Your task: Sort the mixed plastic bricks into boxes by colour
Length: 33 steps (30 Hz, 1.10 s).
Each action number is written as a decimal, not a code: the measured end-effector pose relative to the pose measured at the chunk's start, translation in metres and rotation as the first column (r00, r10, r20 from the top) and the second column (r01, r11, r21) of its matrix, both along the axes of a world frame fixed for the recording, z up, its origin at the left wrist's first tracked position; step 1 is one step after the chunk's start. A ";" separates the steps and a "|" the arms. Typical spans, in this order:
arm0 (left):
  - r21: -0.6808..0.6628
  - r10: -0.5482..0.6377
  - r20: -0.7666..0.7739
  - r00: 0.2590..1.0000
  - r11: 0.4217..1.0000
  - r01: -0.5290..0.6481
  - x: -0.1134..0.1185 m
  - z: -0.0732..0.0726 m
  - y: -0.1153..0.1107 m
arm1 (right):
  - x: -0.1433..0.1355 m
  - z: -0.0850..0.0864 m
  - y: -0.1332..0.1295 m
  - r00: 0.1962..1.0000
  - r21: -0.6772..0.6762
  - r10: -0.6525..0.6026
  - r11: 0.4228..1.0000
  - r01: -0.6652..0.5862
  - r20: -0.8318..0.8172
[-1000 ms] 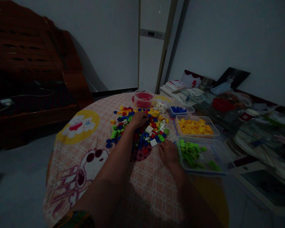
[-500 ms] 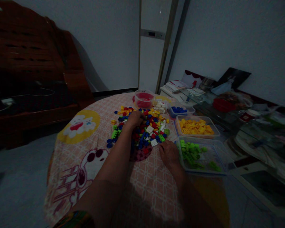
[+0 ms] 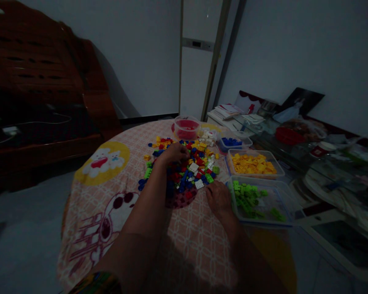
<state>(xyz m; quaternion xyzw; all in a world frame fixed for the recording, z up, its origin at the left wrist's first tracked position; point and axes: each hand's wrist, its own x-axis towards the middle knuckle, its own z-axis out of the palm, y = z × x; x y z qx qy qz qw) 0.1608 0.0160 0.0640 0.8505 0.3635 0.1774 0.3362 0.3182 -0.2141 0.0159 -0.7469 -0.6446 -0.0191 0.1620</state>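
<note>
Mixed building bricks (image 3: 184, 175) in red, blue, yellow, green and white lie in a loose pile on the round table's patterned cloth (image 3: 187, 241). Over the pile's middle, my left hand (image 3: 174, 154) has its fingers bent down among the bricks. Its fingertips are close to red pieces, and whatever they may hold is too small to tell. My right hand (image 3: 217, 197) rests on the cloth at the pile's near right edge, beside a white brick (image 3: 199, 184). Its fingers are curled, and their tips are too dark to read.
Right of the pile stand clear boxes of green bricks (image 3: 248, 200), yellow bricks (image 3: 253, 164) and blue bricks (image 3: 231, 141). A round tub (image 3: 186, 128) with red pieces is at the back, near white bricks (image 3: 207, 137). A cluttered glass table (image 3: 263, 132) is farther right.
My left hand has shifted slightly within the pile, and its fingers sit a little farther right. My right hand has stayed almost in place.
</note>
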 end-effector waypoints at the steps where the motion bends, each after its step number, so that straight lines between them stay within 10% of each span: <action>1: 0.014 0.021 0.003 1.000 1.000 -0.021 0.000 0.001 0.000 | 0.000 0.000 0.000 1.000 0.005 0.002 1.000 -0.002 0.001; 14: 0.218 0.130 -0.269 0.954 0.973 -0.072 0.036 0.005 -0.026 | 0.002 -0.006 0.000 1.000 0.050 0.015 0.999 -0.016 0.016; 20: 0.255 0.106 -0.170 0.980 0.965 -0.060 0.026 0.007 -0.018 | 0.000 -0.004 0.000 1.000 0.037 0.002 0.999 -0.002 0.018; 33: -0.138 0.195 0.120 0.974 0.974 -0.178 0.021 -0.001 -0.011 | 0.000 -0.005 -0.001 1.000 0.069 -0.001 0.998 -0.001 0.021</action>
